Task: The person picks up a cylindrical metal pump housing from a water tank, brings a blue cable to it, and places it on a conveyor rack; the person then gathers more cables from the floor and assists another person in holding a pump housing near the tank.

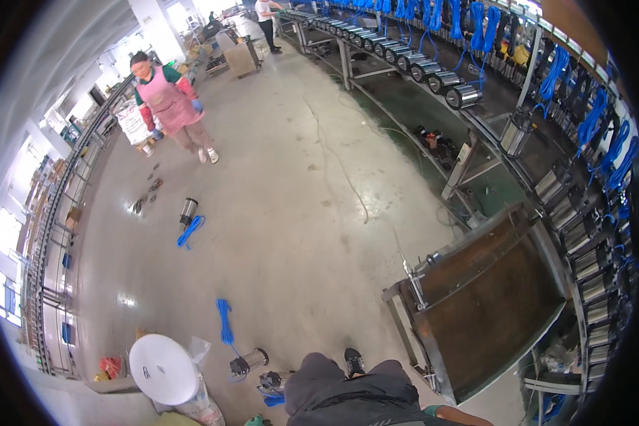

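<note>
Only a bit of my left hand [256, 420], in a green glove, shows at the lower edge. It is nearest to the metal cylinders by my left leg, and its fingers are mostly cut off. My right hand [431, 410] shows a little green glove beside my right thigh; clothing hides its fingers. One silver motor-like cylinder [248, 363] lies on the floor with a blue cable bundle [224, 321] stretched beyond it. Another cylinder [272, 383] lies against my left leg, with blue cable beneath it.
At right stands a brown-topped metal table [486, 305], beside a long conveyor of cylinders [463, 96] under hanging blue cables [595, 117]. A white round disc [164, 369] is at lower left. Another cylinder [188, 211] lies farther off. A co-worker in a pink apron [169, 99] stands at far left.
</note>
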Available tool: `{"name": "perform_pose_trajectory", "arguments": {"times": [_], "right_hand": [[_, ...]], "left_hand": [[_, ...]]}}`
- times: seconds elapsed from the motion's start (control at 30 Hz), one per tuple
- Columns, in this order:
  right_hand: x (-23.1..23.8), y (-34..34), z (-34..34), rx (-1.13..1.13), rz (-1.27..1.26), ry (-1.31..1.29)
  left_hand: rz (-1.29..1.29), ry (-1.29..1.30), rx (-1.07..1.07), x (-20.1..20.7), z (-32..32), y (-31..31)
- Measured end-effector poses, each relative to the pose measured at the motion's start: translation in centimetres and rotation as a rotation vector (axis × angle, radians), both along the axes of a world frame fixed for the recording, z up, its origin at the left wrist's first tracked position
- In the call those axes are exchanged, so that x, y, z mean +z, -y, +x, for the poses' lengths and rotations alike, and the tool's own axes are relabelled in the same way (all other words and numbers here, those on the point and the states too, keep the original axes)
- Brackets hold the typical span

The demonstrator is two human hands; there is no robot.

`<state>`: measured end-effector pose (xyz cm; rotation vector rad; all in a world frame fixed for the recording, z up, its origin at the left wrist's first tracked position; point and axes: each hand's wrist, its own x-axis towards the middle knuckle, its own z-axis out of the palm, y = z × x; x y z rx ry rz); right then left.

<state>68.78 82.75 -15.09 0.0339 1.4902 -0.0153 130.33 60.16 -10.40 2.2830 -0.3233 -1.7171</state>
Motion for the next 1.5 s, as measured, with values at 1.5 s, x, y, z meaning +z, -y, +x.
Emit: {"name": "perform_pose_trajectory", "arguments": {"times": [1.5], "right_hand": [[-8.0,88.5,2.9,-0.221,-0.339,-0.252]], "left_hand": [[-0.343,0.411,-1.483,5.5,-71.4,135.8]]}}
